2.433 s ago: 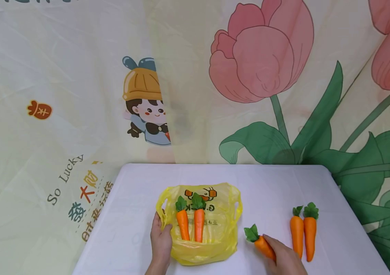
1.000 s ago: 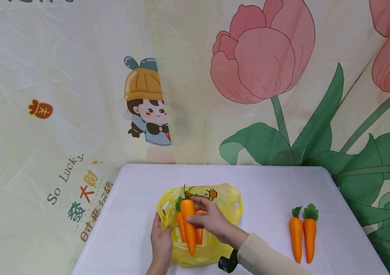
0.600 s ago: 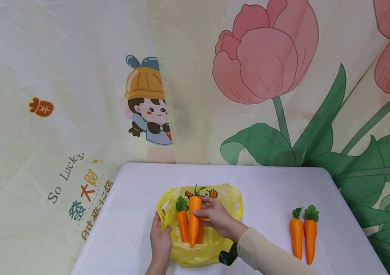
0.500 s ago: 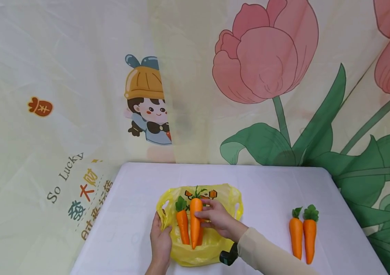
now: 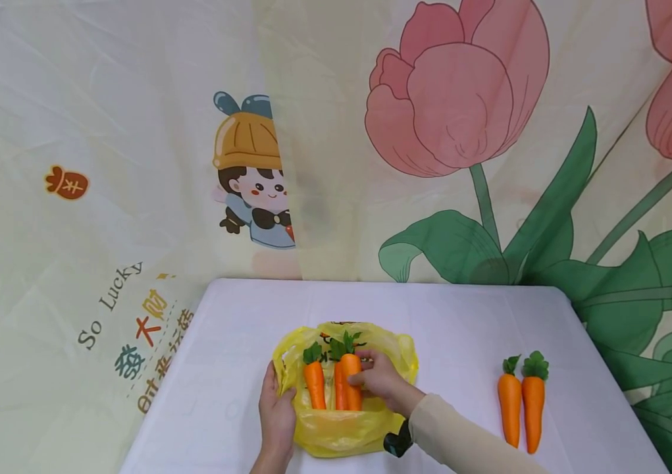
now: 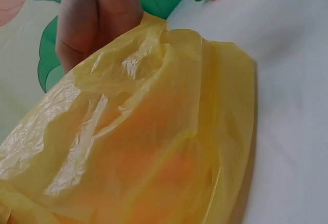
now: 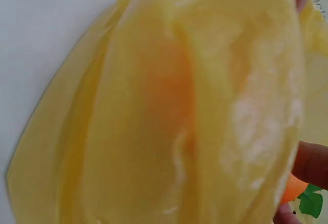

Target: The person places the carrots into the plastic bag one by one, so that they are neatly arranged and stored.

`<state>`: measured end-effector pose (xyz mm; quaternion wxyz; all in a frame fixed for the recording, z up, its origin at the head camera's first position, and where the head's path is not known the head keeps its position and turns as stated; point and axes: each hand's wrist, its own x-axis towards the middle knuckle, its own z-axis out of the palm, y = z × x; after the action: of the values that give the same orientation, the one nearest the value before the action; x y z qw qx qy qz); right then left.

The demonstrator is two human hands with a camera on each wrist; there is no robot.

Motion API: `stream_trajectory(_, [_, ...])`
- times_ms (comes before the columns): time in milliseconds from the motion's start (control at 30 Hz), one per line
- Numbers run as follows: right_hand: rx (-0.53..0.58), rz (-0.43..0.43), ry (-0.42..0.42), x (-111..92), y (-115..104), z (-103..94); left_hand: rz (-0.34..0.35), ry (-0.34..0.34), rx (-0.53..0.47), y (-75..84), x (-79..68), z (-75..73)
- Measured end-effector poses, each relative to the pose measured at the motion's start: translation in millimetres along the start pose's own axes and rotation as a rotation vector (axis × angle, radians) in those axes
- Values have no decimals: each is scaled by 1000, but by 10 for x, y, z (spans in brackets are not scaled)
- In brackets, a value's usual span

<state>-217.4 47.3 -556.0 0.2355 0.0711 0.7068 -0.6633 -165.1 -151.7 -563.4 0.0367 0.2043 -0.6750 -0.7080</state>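
Observation:
A yellow plastic bag (image 5: pixel 341 436) lies on the table with its mouth spread, and my left hand (image 5: pixel 277 418) grips its left edge. In the head view my right hand (image 5: pixel 387 382) reaches into the mouth and holds an orange toy-like carrot (image 5: pixel 352 370) with green leaves. That carrot's lower end is behind the bag's front wall. Beside it in the bag are a second carrot (image 5: pixel 339 388), partly covered, and a third carrot (image 5: pixel 314 382) to the left. In the right wrist view, fingertips (image 7: pixel 313 165) touch the carrot near its leaves; the bag hides most else.
Two more carrots (image 5: pixel 510 401) lie side by side on the right of the white table (image 5: pixel 454 322). A printed cloth with tulips (image 5: pixel 457 99) hangs behind the table. A black wrist device (image 5: pixel 397 440) sits under the right sleeve (image 5: pixel 460 438).
My right hand first held the carrot on the table right of the bag. It carried it over the bag, shifted right, and lowered its tip inside. The bag's mouth now stands wider.

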Motion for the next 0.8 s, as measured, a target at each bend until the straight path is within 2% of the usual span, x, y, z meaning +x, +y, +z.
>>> stream_trajectory(200, [-45,-18,12,21,70,-26,4,9,-1,3,1,-1])
stream_trajectory(400, [-86,-38,70,49,117,-61,4,7,-6,0,4,0])
stream_trajectory(800, [-18,4,89,57,132,-85,-1,-12,0,-17,-8,7])
